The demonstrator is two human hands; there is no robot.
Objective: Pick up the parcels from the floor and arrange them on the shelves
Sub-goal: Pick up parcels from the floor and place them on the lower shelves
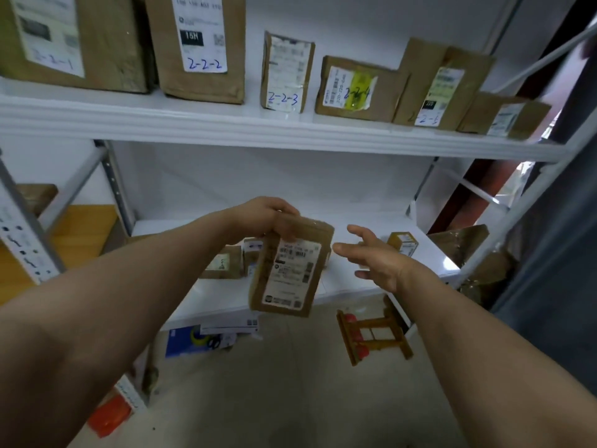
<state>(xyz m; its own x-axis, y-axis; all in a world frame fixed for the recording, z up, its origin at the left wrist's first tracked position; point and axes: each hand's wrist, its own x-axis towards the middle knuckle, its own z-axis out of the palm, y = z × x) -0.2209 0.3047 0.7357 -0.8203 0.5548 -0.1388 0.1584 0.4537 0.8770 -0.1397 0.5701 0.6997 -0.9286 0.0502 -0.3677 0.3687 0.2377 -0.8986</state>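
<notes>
Your left hand (261,218) pinches the parcel (290,270) by its top edge at frame centre — label toward you, hanging in front of the lower shelf (226,292). Your right hand (371,257) hovers just right of it — fingers (358,231) spread, holding nothing, not touching.

I see a flat brown parcel (290,270) with a white shipping label, hanging tilted just in front of the lower shelf (433,260), its top edge gripped by the left hand (265,218). On that shelf stand a small labelled box (226,263) at mid-shelf and a yellow-brown box (403,243) toward its right end. Above it, the upper shelf (226,124) carries a row of brown cartons (200,43) hand-numbered from 2-2-1.
</notes>
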